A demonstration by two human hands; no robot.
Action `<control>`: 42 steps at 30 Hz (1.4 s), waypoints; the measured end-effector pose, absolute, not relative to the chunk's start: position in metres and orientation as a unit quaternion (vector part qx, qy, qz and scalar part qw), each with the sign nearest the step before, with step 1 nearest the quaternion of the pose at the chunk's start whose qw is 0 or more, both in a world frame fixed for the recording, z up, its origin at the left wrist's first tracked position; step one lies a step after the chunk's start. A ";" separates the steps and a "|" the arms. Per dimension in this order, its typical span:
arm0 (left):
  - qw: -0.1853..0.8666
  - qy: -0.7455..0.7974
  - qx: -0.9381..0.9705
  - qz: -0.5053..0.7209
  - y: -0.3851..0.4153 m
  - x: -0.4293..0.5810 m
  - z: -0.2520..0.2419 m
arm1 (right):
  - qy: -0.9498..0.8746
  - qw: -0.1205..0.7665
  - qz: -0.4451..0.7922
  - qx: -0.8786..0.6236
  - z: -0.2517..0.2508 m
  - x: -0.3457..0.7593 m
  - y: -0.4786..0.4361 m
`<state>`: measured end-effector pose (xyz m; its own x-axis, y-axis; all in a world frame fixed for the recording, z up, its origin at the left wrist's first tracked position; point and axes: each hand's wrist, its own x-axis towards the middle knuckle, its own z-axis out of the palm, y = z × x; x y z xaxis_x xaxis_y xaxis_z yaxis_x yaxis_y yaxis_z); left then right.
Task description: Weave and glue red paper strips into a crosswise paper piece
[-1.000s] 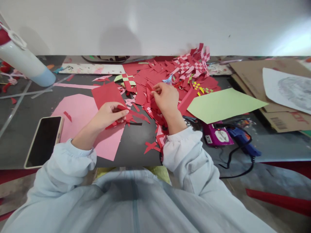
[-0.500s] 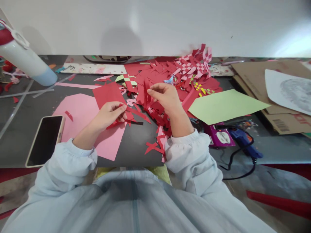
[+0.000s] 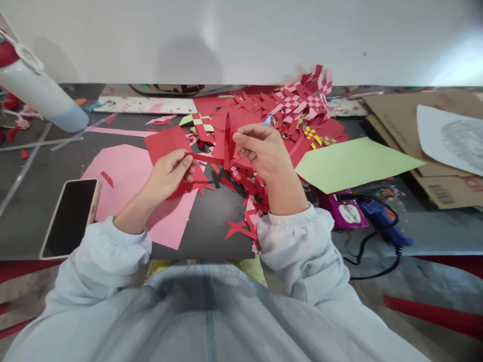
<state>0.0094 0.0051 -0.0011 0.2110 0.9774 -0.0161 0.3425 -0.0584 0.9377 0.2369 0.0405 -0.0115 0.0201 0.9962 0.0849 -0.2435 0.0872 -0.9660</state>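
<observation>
My left hand is closed in a pinch on one end of a red paper strip, which reaches out to the right. The fingers of my right hand pinch a second red paper strip, held upright. The far end of the level strip meets the lower part of the upright one; whether they interlock I cannot tell. Under my left hand lie a red paper sheet and a larger pink sheet. A heap of red paper strips lies behind and below my right hand.
A phone and a bottle are at left. Checkered woven paper tops the heap. To the right are a light green sheet, a purple box, a blue glue gun with its cord, and cardboard.
My left hand has lifted slightly, and its strip now points level to the right instead of down. My right hand has shifted a little right; the strips now meet.
</observation>
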 end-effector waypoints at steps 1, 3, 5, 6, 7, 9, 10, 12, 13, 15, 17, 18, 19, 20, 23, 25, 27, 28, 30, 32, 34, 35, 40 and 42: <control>0.424 0.523 0.644 0.364 0.006 0.009 -0.003 | -0.450 0.589 0.538 -0.402 -0.011 0.237 0.040; 0.386 0.538 0.643 0.385 0.006 0.009 -0.003 | -0.444 0.597 0.547 -0.383 -0.009 0.236 0.039; 0.364 0.554 0.625 0.412 0.004 0.010 -0.002 | -0.443 0.601 0.553 -0.370 -0.007 0.235 0.037; 0.358 0.559 0.614 0.426 0.004 0.010 -0.001 | -0.444 0.603 0.554 -0.364 -0.006 0.235 0.037; 0.356 0.562 0.605 0.437 0.003 0.010 0.000 | -0.447 0.605 0.554 -0.358 -0.006 0.235 0.036; 0.357 0.563 0.592 0.453 0.003 0.010 0.001 | -0.453 0.605 0.553 -0.350 -0.005 0.235 0.036; 0.358 0.563 0.587 0.459 0.004 0.009 0.002 | -0.457 0.604 0.551 -0.350 -0.004 0.235 0.036; 0.359 0.562 0.579 0.468 0.005 0.008 0.002 | -0.467 0.598 0.548 -0.353 -0.004 0.236 0.036; 0.359 0.563 0.575 0.473 0.006 0.008 0.002 | -0.471 0.594 0.547 -0.355 -0.004 0.236 0.036; 0.362 0.565 0.567 0.478 0.007 0.007 0.001 | -0.477 0.585 0.547 -0.362 -0.004 0.237 0.036; 0.367 0.567 0.557 0.484 0.008 0.007 0.000 | -0.478 0.577 0.549 -0.369 -0.005 0.238 0.036; 0.370 0.566 0.551 0.488 0.009 0.007 0.000 | -0.478 0.575 0.549 -0.374 -0.006 0.238 0.036; 0.374 0.565 0.546 0.493 0.009 0.008 0.001 | -0.478 0.572 0.548 -0.379 -0.006 0.238 0.037; 0.377 0.564 0.540 0.498 0.009 0.008 0.001 | -0.478 0.570 0.547 -0.384 -0.006 0.239 0.037; 0.377 0.564 0.529 0.510 0.009 0.008 0.001 | -0.479 0.567 0.540 -0.398 -0.007 0.240 0.038; 0.364 0.562 0.532 0.517 0.009 0.008 0.000 | -0.486 0.571 0.527 -0.400 -0.008 0.241 0.039; 0.339 0.559 0.544 0.527 0.010 0.007 -0.002 | -0.497 0.580 0.507 -0.400 -0.008 0.243 0.040; 0.322 0.555 0.550 0.535 0.010 0.006 -0.004 | -0.502 0.584 0.497 -0.400 -0.008 0.244 0.041; 0.295 0.543 0.563 0.549 0.011 0.005 -0.007 | -0.514 0.591 0.476 -0.399 -0.008 0.245 0.042; 0.280 0.529 0.573 0.560 0.012 0.004 -0.009 | -0.530 0.596 0.454 -0.397 -0.010 0.246 0.043; 0.276 0.520 0.577 0.566 0.012 0.004 -0.010 | -0.549 0.601 0.430 -0.391 -0.014 0.245 0.045; 0.276 0.517 0.578 0.567 0.012 0.004 -0.010 | -0.558 0.602 0.418 -0.389 -0.016 0.245 0.045; 0.281 0.521 0.572 0.568 0.012 0.004 -0.010 | -0.582 0.596 0.396 -0.387 -0.026 0.245 0.050; 0.282 0.528 0.570 0.562 0.012 0.005 -0.009 | -0.582 0.598 0.394 -0.386 -0.026 0.245 0.050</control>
